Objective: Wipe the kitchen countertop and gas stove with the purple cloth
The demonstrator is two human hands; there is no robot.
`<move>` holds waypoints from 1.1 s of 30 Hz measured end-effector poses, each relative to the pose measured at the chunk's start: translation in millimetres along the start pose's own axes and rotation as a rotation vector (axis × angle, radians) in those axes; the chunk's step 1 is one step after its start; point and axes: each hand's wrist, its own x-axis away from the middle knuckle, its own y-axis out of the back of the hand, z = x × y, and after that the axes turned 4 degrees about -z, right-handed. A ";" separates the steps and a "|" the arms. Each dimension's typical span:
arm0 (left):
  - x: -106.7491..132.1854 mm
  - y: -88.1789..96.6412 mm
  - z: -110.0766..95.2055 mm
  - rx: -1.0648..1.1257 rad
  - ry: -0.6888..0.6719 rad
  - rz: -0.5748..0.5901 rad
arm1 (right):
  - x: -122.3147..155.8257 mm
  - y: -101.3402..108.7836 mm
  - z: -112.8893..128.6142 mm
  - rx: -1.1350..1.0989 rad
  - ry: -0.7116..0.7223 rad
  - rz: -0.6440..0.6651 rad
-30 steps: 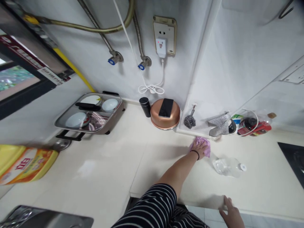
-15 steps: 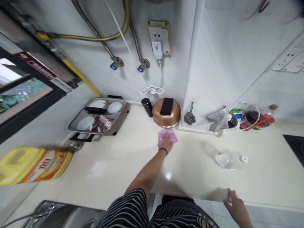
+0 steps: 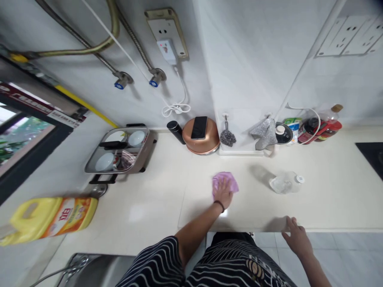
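My left hand [image 3: 224, 194] lies on a pink cloth [image 3: 228, 179], pressing it onto the pale countertop [image 3: 158, 199] and keeping hold of it under the fingers. The cloth is rumpled and partly covered by the hand. Beyond it stands a copper-coloured pot [image 3: 202, 144], upside down, with a black phone [image 3: 199, 127] on top. At the counter's front edge, my right hand [image 3: 296, 235] is open and holds nothing, its fingertips at or near the edge. A clear plastic bottle [image 3: 285, 183] lies on its side farther back from that hand.
A black cylinder [image 3: 176, 131] leans beside the pot. On the left are an electric pan [image 3: 140, 153] with bowls, a yellow detergent jug [image 3: 56, 217] and a sink [image 3: 98, 271]. A steel scourer [image 3: 228, 137] hangs on the wall. Bottles [image 3: 321, 129] and a cooktop [image 3: 372, 157] are at right.
My left hand has drawn the pink cloth away from the pot, toward the front edge and to the right. The view has shifted to the right. My right hand stays by the edge.
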 end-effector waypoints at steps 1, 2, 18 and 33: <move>-4.7 -5.7 -23.9 0.003 -0.086 0.031 | 0.5 2.5 1.9 -0.005 -0.008 -0.004; -9.0 -11.0 -46.8 0.005 -0.167 0.062 | 1.0 5.0 3.8 -0.007 -0.015 -0.012; 85.8 -22.5 43.1 -0.020 -0.073 0.047 | -1.1 5.4 -10.3 0.046 0.077 -0.023; 148.5 -23.8 97.3 -0.102 0.253 -0.040 | -6.4 9.8 -9.8 0.092 0.126 -0.008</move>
